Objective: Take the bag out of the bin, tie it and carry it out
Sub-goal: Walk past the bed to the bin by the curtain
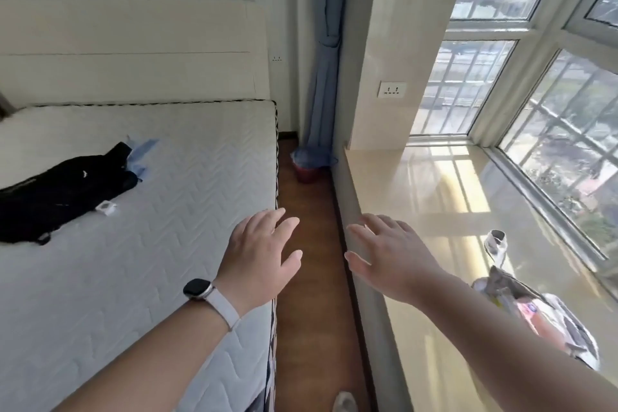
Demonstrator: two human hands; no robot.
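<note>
Red plastic, round and small, the bin [306, 172] is seen on the far floor beside the blue curtain [326, 77], lined with a pale blue translucent bag [306, 157] bunched over its rim. Left hand [259, 257] and right hand [391, 251] are held out empty, fingers spread, well apart from it.

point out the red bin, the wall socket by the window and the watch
red bin [306, 172], head view, on its front wall
wall socket [392, 90], head view, plate centre
watch [197, 288], head view, on its dark face
</note>
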